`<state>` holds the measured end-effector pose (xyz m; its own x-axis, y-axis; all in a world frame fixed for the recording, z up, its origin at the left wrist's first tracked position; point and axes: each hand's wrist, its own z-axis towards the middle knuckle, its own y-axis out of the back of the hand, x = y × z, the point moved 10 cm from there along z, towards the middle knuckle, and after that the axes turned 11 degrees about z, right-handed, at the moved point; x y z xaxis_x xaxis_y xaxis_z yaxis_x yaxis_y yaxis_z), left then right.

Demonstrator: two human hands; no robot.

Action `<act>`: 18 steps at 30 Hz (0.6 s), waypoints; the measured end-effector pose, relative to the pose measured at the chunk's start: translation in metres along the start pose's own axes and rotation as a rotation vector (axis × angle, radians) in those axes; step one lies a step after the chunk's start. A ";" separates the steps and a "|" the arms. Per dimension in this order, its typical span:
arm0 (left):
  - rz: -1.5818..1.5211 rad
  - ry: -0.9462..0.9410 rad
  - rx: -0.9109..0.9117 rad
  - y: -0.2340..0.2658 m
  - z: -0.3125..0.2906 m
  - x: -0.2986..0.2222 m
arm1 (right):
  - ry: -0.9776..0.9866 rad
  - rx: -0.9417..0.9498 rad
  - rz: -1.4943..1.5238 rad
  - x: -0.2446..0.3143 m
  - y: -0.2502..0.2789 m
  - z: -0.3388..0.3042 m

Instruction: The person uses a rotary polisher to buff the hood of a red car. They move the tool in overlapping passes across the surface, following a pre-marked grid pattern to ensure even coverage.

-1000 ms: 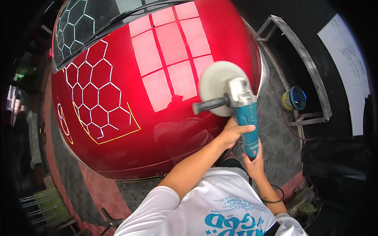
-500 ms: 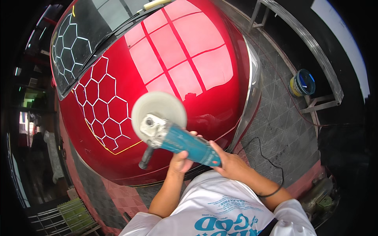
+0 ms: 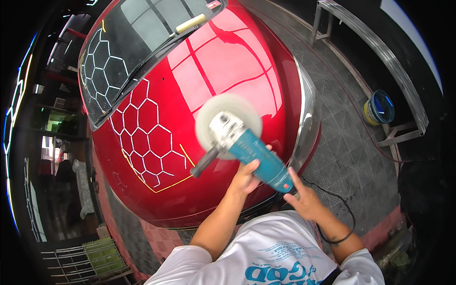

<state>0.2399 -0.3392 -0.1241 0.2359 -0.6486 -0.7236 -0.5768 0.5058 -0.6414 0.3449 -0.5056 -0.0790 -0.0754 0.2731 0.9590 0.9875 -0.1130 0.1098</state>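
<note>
A teal polisher [image 3: 260, 157] with a silver head and a round white pad [image 3: 248, 113] is over the front of the glossy red car hood [image 3: 175, 175]. The pad's edge is blurred; whether it touches the paint is hard to tell. My left hand [image 3: 246, 177] wraps round the middle of the polisher body, thumb on top. At the rear end, my right hand [image 3: 304, 199] grips the tool, with a black cord trailing beside that wrist. The black side handle [image 3: 205, 162] sticks out to the left with no hand on it.
Bright hexagon light reflections lie across the hood and windshield [image 3: 142, 23]. A cream roller-shaped thing [image 3: 191, 23] rests by the wiper. To the right stand a bucket [image 3: 378, 108] and a metal frame [image 3: 387, 52]. Grey and red tiles [image 3: 332, 156] cover the floor.
Both hands have carried the polisher to the right across the hood, and it points more steeply up-left now. The view has also shifted somewhat. Both hands keep their grip.
</note>
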 end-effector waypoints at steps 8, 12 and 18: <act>0.069 -0.037 0.028 -0.018 0.143 -0.082 | 0.049 -0.132 0.179 0.051 0.051 0.095; 0.057 -0.125 0.020 -0.002 0.125 -0.115 | 0.021 -0.065 0.131 0.064 0.030 0.123; 0.032 -0.254 -0.039 0.056 0.048 -0.153 | 0.130 0.078 -0.024 0.084 -0.054 0.139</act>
<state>0.2087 -0.1840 -0.0617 0.4027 -0.4666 -0.7875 -0.6157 0.4985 -0.6102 0.3044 -0.3437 -0.0411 -0.1113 0.1484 0.9826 0.9926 -0.0322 0.1172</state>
